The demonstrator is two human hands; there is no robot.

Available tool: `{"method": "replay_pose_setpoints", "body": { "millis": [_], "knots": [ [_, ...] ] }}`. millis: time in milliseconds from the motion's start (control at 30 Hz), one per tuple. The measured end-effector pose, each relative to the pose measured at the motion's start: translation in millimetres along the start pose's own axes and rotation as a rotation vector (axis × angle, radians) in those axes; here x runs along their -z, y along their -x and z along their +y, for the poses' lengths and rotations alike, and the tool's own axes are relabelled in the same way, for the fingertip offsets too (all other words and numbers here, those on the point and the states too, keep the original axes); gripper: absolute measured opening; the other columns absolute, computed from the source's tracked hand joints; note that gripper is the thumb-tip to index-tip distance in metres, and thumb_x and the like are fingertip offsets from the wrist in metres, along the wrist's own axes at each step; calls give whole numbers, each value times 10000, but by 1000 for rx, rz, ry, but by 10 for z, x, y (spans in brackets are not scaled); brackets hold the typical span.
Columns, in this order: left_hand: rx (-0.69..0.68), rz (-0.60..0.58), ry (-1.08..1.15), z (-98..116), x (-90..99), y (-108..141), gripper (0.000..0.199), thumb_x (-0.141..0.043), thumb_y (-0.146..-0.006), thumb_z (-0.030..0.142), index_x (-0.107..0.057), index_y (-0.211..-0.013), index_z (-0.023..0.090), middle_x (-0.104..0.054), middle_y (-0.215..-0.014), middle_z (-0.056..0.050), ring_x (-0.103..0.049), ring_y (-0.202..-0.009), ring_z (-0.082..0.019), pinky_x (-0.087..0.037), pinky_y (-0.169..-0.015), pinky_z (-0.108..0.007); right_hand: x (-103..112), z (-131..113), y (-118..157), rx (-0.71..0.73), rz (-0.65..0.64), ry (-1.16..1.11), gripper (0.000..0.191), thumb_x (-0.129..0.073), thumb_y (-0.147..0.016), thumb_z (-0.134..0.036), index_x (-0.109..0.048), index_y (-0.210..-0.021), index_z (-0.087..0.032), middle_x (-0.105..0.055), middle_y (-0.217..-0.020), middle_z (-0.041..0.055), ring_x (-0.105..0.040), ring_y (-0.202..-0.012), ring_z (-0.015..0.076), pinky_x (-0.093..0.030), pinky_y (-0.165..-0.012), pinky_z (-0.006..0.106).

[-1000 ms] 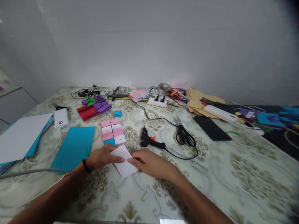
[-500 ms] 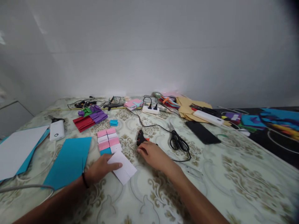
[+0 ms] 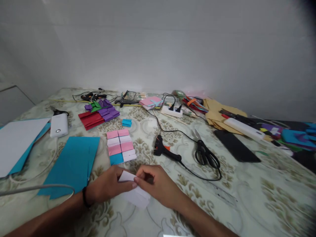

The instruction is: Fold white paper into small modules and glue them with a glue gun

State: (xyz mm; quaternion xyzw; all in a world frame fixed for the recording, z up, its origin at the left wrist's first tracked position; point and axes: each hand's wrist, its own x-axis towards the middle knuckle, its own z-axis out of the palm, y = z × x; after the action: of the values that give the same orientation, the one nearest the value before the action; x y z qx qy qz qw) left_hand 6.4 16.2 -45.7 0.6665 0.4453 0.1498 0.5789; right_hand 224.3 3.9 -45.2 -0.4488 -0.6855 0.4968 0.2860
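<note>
Low in the middle of the view, a folded piece of white paper (image 3: 138,197) is held between both hands. My left hand (image 3: 111,184) pinches it from the left, thumb on top. From the right, my right hand (image 3: 158,186) grips its upper edge between thumb and fingers. Just beyond lie small folded strips of pink, white and blue paper (image 3: 120,148), set in two columns. A black glue gun (image 3: 166,149) with an orange trigger rests to the right of them, apart from my hands.
Blue paper sheets (image 3: 71,164) and a white power bank (image 3: 59,125) lie left. Black scissors (image 3: 206,153), a dark phone (image 3: 236,145) and a clear ruler (image 3: 223,194) lie right. Behind are red folded paper (image 3: 91,120), a white power strip (image 3: 172,111) and brown envelopes (image 3: 222,112).
My right hand has moved from beside the glue gun to the white paper and grips it. The paper is now turned and bent between both hands. The whole view has shifted slightly.
</note>
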Motion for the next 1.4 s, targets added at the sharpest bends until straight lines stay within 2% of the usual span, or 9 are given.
{"method": "replay_pose_setpoints", "body": {
  "millis": [133, 300, 433, 567, 667, 767, 1000, 1233, 1400],
  "knots": [
    [-50, -39, -65, 89, -12, 52, 453, -629, -983, 494, -611, -679, 158, -450, -621, 34, -366, -595, -117, -248, -527, -252, 25, 50, 54, -22, -32, -114, 195, -694, -912, -298, -681, -764, -172, -615, -664, -27, -500, -615, 120, -376, -570, 233],
    [-28, -64, -54, 84, 2, 70, 469, -565, -1021, 510, -677, -751, 143, -514, -645, 18, -404, -589, -122, -294, -520, -247, 48, 44, 76, -93, -20, -289, 194, -689, -927, -353, -694, -849, -176, -596, -698, -29, -504, -639, 127, -389, -592, 243],
    [-61, -60, -133, 116, 3, 80, 431, -557, -1033, 479, -719, -799, 155, -479, -648, 28, -383, -604, -128, -269, -528, -259, -14, 66, 88, -82, -12, -247, 88, -699, -875, -241, -688, -805, -188, -619, -689, -35, -512, -638, 125, -396, -599, 243],
    [-74, -70, -129, 162, -8, 82, 501, -521, -1041, 456, -531, -623, 181, -337, -629, 43, -300, -603, -124, -245, -544, -274, -43, 45, 84, -54, 1, -175, 74, -669, -803, -152, -650, -746, -196, -586, -652, -54, -492, -620, 113, -389, -593, 234],
    [-55, -49, -89, 160, 21, 67, 494, -513, -1033, 455, -458, -617, 192, -328, -628, 44, -295, -596, -120, -242, -532, -271, 21, 18, 62, -59, -21, -158, 87, -657, -776, -137, -630, -720, -199, -569, -647, -59, -475, -612, 108, -370, -574, 229],
    [-28, 3, -32, 136, 82, 53, 502, -531, -1010, 505, -466, -623, 192, -387, -631, 32, -339, -600, -123, -270, -522, -262, 152, 17, 43, -71, -39, -141, 78, -646, -769, -133, -635, -728, -199, -586, -671, -54, -492, -622, 109, -379, -578, 228],
    [49, 83, 77, 117, 165, 77, 496, -625, -951, 580, -665, -701, 153, -564, -649, -2, -438, -580, -126, -310, -501, -246, 401, 117, 28, -122, -145, -118, 80, -670, -841, -196, -625, -775, -194, -586, -654, -47, -529, -586, 111, -397, -536, 219],
    [22, 81, 48, 73, 95, 51, 497, -642, -960, 562, -735, -719, 138, -646, -671, -18, -506, -633, -148, -373, -553, -252, 255, 84, 17, -26, -74, -175, 177, -688, -939, -358, -674, -886, -190, -609, -791, -9, -566, -721, 140, -458, -615, 232],
    [-61, 129, -17, 42, 52, 37, 272, -664, -964, 400, -824, -952, 180, -800, -912, -44, -672, -825, -196, -483, -701, -254, 110, 66, 41, 26, -16, -55, 117, -648, -926, -250, -677, -822, -206, -609, -675, -45, -509, -611, 118, -378, -569, 233]
  ]
}}
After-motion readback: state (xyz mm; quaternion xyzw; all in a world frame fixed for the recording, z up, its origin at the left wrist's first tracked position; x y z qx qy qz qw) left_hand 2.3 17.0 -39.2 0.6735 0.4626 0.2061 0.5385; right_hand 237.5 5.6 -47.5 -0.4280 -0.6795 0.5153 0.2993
